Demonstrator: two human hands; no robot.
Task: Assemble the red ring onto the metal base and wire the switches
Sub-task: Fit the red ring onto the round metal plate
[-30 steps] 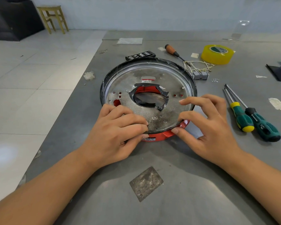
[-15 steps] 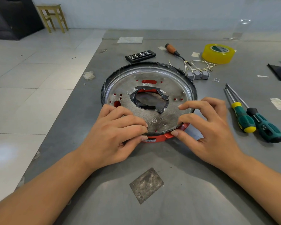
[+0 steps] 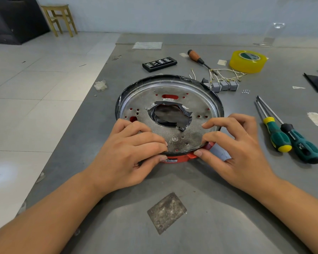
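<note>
The metal base (image 3: 173,114) lies flat on the grey bench (image 3: 209,208), seated over the red ring (image 3: 180,159), which shows only at the near edge and through the holes. The left hand (image 3: 125,156) pinches the near rim, fingers on top, thumb on the ring. The right hand (image 3: 233,151) seems to grip it likewise. Behind the base lie the grey switches (image 3: 224,86) with pale wires (image 3: 226,74); two green screwdrivers (image 3: 290,138) lie to the right.
</note>
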